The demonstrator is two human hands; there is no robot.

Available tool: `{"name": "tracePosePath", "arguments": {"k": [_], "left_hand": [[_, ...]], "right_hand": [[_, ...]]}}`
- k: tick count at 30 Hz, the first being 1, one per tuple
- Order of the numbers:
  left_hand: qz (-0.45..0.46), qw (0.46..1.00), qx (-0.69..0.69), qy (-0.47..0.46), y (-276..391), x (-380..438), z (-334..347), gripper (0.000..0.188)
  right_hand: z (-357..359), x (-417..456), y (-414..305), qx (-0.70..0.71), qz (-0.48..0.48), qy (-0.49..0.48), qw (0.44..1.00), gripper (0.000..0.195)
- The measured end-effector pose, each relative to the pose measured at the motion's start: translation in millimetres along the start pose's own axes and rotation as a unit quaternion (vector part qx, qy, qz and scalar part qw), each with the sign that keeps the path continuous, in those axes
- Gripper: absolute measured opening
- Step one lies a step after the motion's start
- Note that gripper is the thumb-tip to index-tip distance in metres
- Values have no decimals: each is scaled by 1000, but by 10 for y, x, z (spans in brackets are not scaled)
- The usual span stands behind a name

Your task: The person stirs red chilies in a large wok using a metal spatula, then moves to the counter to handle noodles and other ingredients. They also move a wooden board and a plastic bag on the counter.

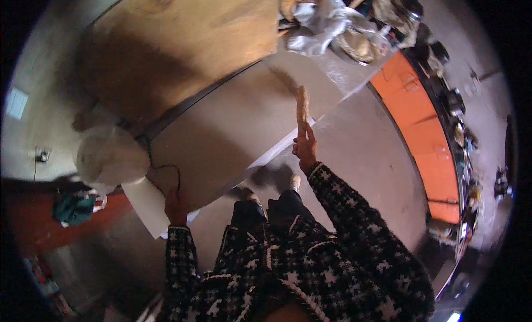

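Note:
My right hand (306, 149) is stretched forward, its fingers closed around the lower end of a long, rough, light-brown stick-like object (303, 106). That object points away from me over the edge of a low grey-beige surface (216, 135). A dark blurred streak extends from its tip; whether this is shadow or part of the object is unclear. At the left, my left hand (177, 207) is in shade near the surface's front edge. Two strands of a thin dark cord (178, 172) meet at its fingers. Past it stands a large rounded whitish object (111, 155), blurred.
A large wooden panel (199, 35) rises behind the surface. Clear plastic bags (320, 27) and a round lidded bowl (355, 47) crowd the far end. Orange cabinets (419, 135) line the right. A white board (145, 207) and dark green cloth (72, 209) are at the left.

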State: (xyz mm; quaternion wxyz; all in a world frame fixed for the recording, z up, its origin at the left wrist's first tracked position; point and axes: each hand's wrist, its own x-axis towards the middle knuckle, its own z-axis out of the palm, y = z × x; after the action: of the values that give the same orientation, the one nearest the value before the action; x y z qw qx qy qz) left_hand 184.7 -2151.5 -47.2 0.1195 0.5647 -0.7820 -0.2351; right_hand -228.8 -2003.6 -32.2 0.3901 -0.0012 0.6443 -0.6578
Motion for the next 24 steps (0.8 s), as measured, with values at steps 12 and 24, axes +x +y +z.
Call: {"name": "tracePosePath", "arguments": {"k": [12,24], "left_hand": [[112,991,37,67,61,127,156,23],[81,984,-37,155,1031,422,229,12]], "right_hand": [[-678,123,784,-86,-114,-188,972,38],[-1097,925,-756,-45,-13,-78,996,30]]}}
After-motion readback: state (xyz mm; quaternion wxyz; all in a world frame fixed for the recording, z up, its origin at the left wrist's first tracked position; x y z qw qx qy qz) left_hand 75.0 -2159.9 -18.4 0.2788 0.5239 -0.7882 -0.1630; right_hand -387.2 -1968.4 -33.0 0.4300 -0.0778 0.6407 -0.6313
